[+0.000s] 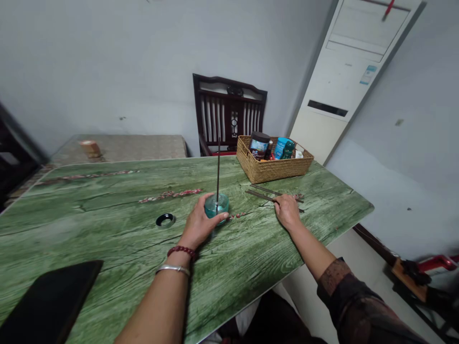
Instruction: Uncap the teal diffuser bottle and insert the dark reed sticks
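Note:
My left hand [200, 223] is wrapped round a small teal glass jar [221, 206] standing on the table. One thin dark stick [218, 167] rises almost straight up out of the jar. To the right, my right hand [288, 211] is closed, fingertips down on several thin dark sticks [258, 195] lying on the tabletop. Its fingers pinch at the sticks, though how many are between them is hidden. A black ring-shaped cap [165, 220] lies left of the jar, beyond my left wrist.
A woven basket [276, 171] holding a dark-lidded tub [259, 143] and bottles stands at the far right of the green wood-patterned table [122, 229]. A black flat object [50, 301] lies at the near left. A dark wooden chair [229, 110] stands behind the table.

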`<control>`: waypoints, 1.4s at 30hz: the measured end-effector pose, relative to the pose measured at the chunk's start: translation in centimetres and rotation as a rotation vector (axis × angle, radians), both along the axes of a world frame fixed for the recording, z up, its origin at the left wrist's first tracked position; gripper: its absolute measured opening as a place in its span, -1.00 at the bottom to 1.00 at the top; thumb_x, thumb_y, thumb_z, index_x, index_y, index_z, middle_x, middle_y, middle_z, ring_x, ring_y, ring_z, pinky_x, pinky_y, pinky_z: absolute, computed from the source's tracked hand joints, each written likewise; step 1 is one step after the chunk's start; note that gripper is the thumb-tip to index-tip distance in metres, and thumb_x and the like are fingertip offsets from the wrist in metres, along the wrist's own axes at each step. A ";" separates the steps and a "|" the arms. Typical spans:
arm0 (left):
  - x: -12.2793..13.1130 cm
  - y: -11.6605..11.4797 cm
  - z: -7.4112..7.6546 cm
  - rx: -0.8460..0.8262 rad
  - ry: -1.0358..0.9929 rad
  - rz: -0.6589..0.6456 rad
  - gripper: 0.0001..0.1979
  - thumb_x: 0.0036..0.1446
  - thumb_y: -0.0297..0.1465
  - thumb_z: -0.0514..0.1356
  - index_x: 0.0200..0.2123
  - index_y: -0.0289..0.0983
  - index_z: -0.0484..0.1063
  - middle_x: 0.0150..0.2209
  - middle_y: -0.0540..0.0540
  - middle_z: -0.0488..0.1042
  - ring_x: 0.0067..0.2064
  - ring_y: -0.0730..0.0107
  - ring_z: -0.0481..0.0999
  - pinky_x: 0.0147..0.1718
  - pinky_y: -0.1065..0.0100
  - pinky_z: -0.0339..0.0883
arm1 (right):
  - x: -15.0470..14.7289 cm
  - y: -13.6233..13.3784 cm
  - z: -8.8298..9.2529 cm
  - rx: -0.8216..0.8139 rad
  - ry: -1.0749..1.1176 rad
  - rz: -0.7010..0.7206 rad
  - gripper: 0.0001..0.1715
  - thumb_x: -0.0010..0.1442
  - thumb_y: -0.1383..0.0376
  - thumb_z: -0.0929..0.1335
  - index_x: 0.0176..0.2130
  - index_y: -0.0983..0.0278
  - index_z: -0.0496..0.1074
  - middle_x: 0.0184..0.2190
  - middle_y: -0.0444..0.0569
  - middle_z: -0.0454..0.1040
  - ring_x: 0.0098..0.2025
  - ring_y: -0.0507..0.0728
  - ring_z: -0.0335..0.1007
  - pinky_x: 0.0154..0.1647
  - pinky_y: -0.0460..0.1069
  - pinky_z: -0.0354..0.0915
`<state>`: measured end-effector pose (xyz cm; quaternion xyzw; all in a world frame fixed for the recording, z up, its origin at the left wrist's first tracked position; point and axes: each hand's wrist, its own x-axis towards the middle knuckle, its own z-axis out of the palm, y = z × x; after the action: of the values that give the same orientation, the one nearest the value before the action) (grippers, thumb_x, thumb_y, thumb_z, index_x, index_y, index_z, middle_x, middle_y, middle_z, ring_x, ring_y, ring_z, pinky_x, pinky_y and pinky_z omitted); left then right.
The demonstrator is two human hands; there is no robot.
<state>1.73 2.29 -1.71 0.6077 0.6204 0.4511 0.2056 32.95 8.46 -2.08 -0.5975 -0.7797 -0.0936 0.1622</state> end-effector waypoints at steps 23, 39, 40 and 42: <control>0.1 -0.2 0.2 0.013 -0.028 -0.013 -0.24 -0.10 -0.07 0.37 0.15 -0.21 0.28 0.08 -0.25 0.49 0.11 -0.05 0.51 0.10 -0.04 0.36 | -2.1 -0.3 4.4 0.107 0.473 0.211 -0.85 0.29 0.33 0.27 -0.23 0.25 0.44 -0.33 -0.01 0.53 -0.26 0.15 0.43 -0.17 0.00 0.25; 0.3 -0.4 0.2 0.038 -0.057 -0.025 -0.25 -0.12 -0.14 0.40 0.14 -0.22 0.29 0.10 -0.23 0.47 0.13 -0.03 0.48 0.13 -0.02 0.33 | -16.1 -1.7 11.6 -0.124 1.424 0.704 -0.73 0.16 0.12 0.41 -0.24 0.18 0.28 -0.37 -0.15 0.57 -0.44 0.02 0.44 -0.39 -0.07 0.37; 0.3 -0.4 0.2 0.038 -0.057 -0.024 -0.26 -0.12 -0.14 0.40 0.14 -0.23 0.29 0.09 -0.24 0.47 0.13 -0.03 0.48 0.13 -0.01 0.33 | -16.4 -1.5 11.1 -0.137 1.424 0.696 -0.73 0.15 0.12 0.41 -0.25 0.18 0.28 -0.38 -0.15 0.57 -0.44 0.02 0.45 -0.39 -0.07 0.38; 0.3 -0.4 0.2 0.041 -0.053 -0.025 -0.26 -0.11 -0.15 0.39 0.13 -0.24 0.30 0.09 -0.24 0.48 0.14 -0.03 0.48 0.13 0.01 0.33 | -16.8 -1.1 10.0 -0.159 1.414 0.676 -0.74 0.14 0.14 0.40 -0.28 0.19 0.29 -0.40 -0.15 0.55 -0.45 0.02 0.45 -0.38 -0.07 0.38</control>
<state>2.05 1.87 -1.49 0.6073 0.5978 0.4769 0.2153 16.16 7.33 7.91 -0.2554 -0.6354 0.4189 0.5963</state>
